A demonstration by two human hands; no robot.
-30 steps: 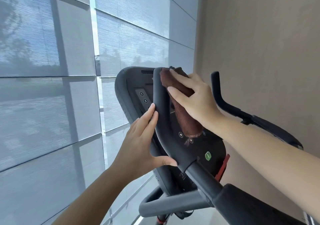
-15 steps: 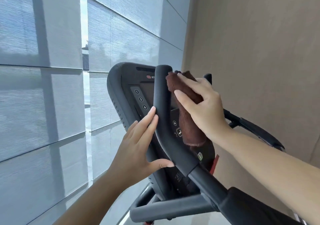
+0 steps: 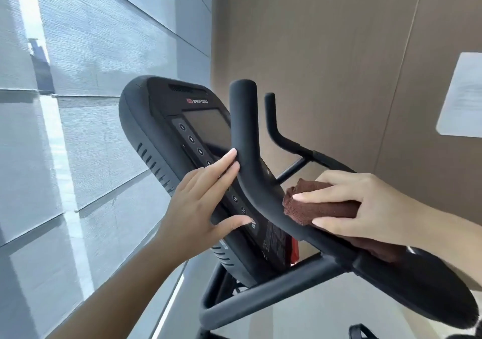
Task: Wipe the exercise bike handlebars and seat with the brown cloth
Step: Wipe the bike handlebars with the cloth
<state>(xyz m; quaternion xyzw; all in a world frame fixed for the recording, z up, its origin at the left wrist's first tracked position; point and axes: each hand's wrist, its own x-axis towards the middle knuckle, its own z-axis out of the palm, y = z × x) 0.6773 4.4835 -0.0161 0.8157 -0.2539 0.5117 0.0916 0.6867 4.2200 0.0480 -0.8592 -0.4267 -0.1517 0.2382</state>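
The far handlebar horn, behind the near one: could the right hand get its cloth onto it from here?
Probably yes. The right hand holds the brown cloth against the near handlebar, and the far handlebar rises just beyond, with no visible obstacle on that side.

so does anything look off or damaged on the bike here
Nothing stands out. The near handlebar and console look intact and unmarked. The right hand grips the brown cloth against the bar's bend, and the left hand rests straight fingers on the bar. The slant is only the camera's tilt.
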